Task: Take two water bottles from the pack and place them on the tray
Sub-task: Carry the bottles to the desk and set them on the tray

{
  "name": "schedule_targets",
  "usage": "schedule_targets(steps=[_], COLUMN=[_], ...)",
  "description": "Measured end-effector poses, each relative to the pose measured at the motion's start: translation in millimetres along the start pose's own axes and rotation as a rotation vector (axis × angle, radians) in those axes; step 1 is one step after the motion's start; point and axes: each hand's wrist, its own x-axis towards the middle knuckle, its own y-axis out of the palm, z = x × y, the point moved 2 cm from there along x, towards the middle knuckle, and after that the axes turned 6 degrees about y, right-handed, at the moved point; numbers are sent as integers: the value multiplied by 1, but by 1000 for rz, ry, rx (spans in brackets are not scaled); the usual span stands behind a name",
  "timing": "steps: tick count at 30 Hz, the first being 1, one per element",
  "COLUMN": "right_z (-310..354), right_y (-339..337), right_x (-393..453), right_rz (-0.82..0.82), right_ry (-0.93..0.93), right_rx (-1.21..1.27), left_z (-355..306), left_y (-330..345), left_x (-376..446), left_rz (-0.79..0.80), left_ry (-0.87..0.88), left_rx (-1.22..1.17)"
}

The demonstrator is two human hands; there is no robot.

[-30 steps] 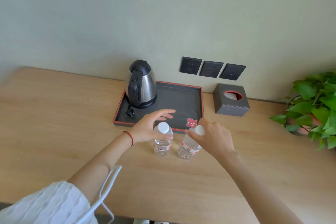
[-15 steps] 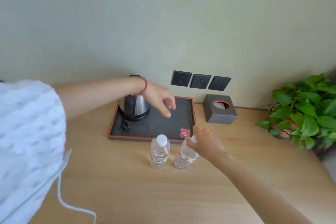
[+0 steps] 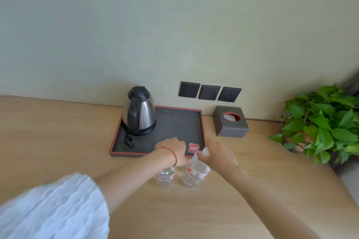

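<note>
Two small clear water bottles with red-and-white labels stand side by side on the wooden counter, just in front of the dark tray (image 3: 174,122) with a red rim. My left hand (image 3: 173,152) covers the top of the left bottle (image 3: 165,177) and hides its cap. My right hand (image 3: 217,154) grips the neck of the right bottle (image 3: 195,171), which leans slightly left. Both bottles rest on the counter, outside the tray.
A steel electric kettle (image 3: 140,111) with its plug fills the tray's left half; a red card (image 3: 193,148) lies at its front right corner. A grey tissue box (image 3: 230,122) sits to the right, a leafy plant (image 3: 322,122) at the far right, with wall sockets (image 3: 209,92) behind.
My left hand came back from above the kettle and dropped onto the left bottle's top. My right hand stays on the right bottle. The view shifted a little.
</note>
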Motion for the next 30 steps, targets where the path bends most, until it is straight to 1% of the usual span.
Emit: schedule_targets(steps=[2,5,8,11,15,20,25,30], right_z=[-7,-13,-13,-13,-13,12,44,53], right_y=[-6,-16,-23,-41,-76,-95,-90,-82], right_x=[6,13,18,31,68,125,178,210], right_rz=[0,37,45,40,36,45,68,38], right_ry=[7,-9,-67,-147,-276,-378,-368,-301], right_rx=[72,103,63,72,123,104,-90,-133], left_z=[10,14,17,24,29,29,29,32], left_y=[22,30,27,25,22,26,29,31], left_x=[4,5,8,12,15,21,25,27], left_rz=[-48,-141,-171,-203,-228,-233,-222,-222], left_ry=[19,64,81,81,30,1,-11,-18], left_rx=[37,91,112,40,-24,15,30,17])
